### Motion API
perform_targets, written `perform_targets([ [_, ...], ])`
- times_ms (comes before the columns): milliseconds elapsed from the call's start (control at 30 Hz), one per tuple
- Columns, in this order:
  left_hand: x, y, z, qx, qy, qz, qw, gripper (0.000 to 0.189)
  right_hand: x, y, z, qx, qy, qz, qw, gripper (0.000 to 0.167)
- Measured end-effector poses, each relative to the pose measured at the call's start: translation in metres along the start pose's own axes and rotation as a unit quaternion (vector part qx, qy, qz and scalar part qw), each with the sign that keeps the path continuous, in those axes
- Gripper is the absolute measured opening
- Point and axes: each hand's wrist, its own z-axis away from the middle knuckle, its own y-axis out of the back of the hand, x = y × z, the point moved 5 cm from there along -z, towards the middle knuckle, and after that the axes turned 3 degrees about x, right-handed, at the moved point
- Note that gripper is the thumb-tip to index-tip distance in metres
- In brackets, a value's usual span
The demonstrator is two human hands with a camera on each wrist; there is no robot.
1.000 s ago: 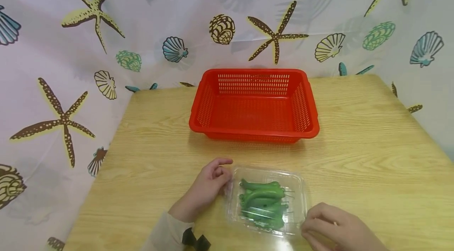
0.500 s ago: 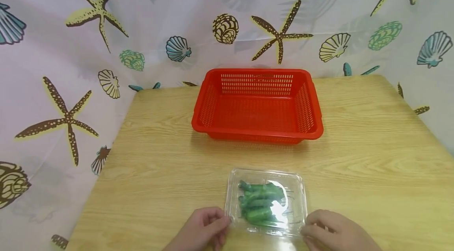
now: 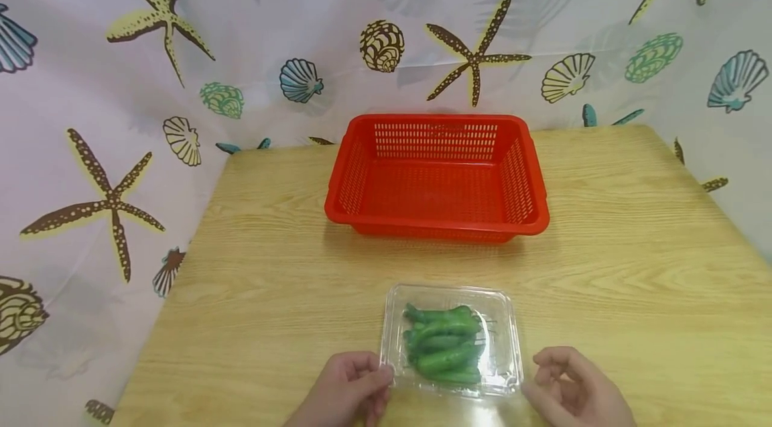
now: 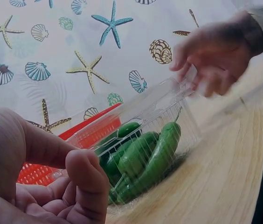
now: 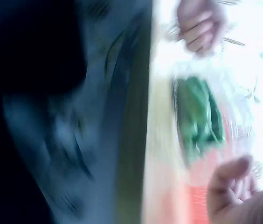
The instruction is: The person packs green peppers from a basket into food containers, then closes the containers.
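Note:
A clear plastic clamshell container (image 3: 497, 353) lies on the table near its front, its lid down. Several green chili peppers (image 3: 443, 343) show through the plastic. At the container's near left corner, my left hand (image 3: 350, 387) pinches the edge between thumb and curled index finger. My right hand (image 3: 579, 387) is beside the near right corner, thumb and fingers apart and holding nothing. In the left wrist view that right hand (image 4: 220, 56) is blurred, close to the container's corner. The right wrist view is badly blurred, with the peppers (image 5: 197, 112) between both hands.
Behind the container stands a red plastic basket (image 3: 437, 229) with slotted walls and nothing in it. The wood-grain table (image 3: 271, 279) meets a white cloth (image 3: 241, 31) printed with starfish and shells at the back and sides.
My left hand came down from the container's left side to its near left corner. The container turned slightly, and my right hand has let go of the near right corner, its fingers spreading.

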Motion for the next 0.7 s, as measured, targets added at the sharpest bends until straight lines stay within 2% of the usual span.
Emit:
perform_targets([
  [33,0.000,0.000,0.000,0.001,0.002,0.002,1.0000,0.017,0.008,-0.003,-0.001,-0.029,-0.074,-0.029,0.9964,0.024],
  [67,0.000,0.000,0.000,0.001,0.005,0.004,1.0000,0.018,0.014,-0.006,-0.002,-0.063,-0.130,-0.049,0.9884,0.027],
  [100,0.000,0.000,0.001,0.001,0.008,0.005,1.0000,0.018,0.019,-0.008,-0.003,-0.094,-0.164,-0.066,0.9798,0.030],
  [167,0.000,-0.001,0.001,-0.002,0.007,0.004,1.0000,0.019,0.024,-0.012,-0.005,-0.146,-0.192,-0.079,0.9672,0.038],
  [200,0.001,-0.001,0.002,-0.005,0.005,0.003,1.0000,0.020,0.025,-0.014,-0.007,-0.160,-0.193,-0.089,0.9639,0.039],
  [333,0.004,-0.003,0.003,-0.020,-0.008,-0.002,0.9998,0.020,0.027,-0.016,-0.007,-0.171,-0.175,-0.112,0.9632,0.034],
  [467,0.004,-0.004,0.004,-0.024,-0.006,0.002,0.9997,0.020,0.026,-0.018,-0.004,-0.160,-0.174,-0.124,0.9636,0.032],
  [700,0.003,-0.006,0.003,-0.026,-0.005,0.009,0.9996,0.019,0.021,-0.017,-0.004,-0.127,-0.172,-0.107,0.9711,0.031],
])
